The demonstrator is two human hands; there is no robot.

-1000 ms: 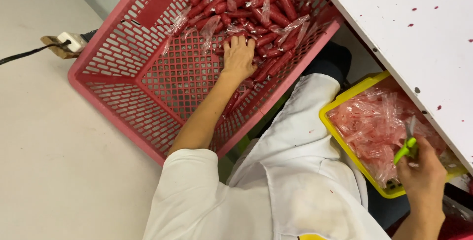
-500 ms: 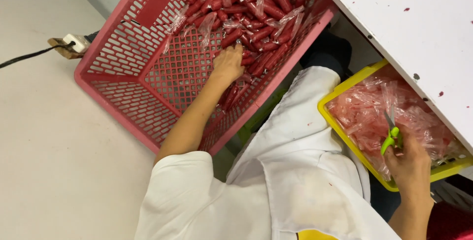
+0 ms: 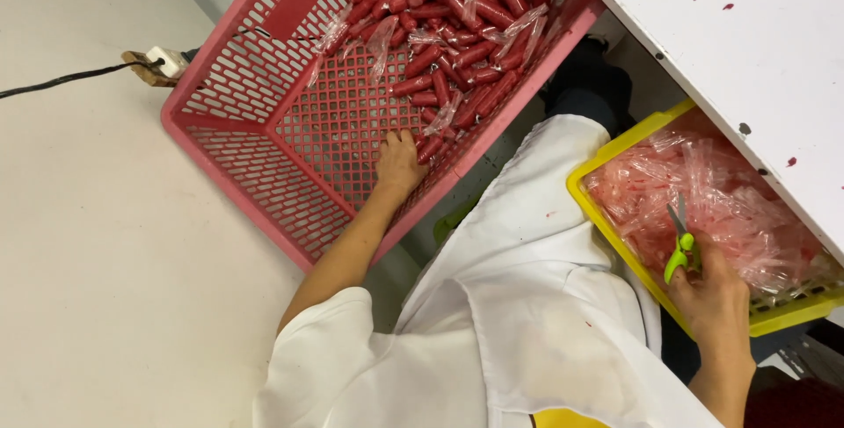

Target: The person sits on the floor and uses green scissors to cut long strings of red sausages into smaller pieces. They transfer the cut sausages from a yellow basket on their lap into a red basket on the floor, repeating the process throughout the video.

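My left hand (image 3: 398,163) reaches down into a pink lattice crate (image 3: 237,142) on the floor, its fingers curled at the near edge of a heap of red sausages (image 3: 457,50) in clear wrappers; whether it grips one I cannot tell. My right hand (image 3: 714,292) holds small green-handled scissors (image 3: 679,243), blades pointing up, over a yellow basket (image 3: 615,243) filled with empty clear and pinkish wrappers (image 3: 712,199).
A white table top (image 3: 730,41) with red specks overhangs the yellow basket on the right. A white plug block with a black cable (image 3: 163,61) lies on the pale floor left of the crate. My white coat (image 3: 519,305) fills the lower middle.
My left hand has drawn back from the sausage heap toward the crate's near side. My right hand with the scissors has stayed over the yellow basket while the view shifted.
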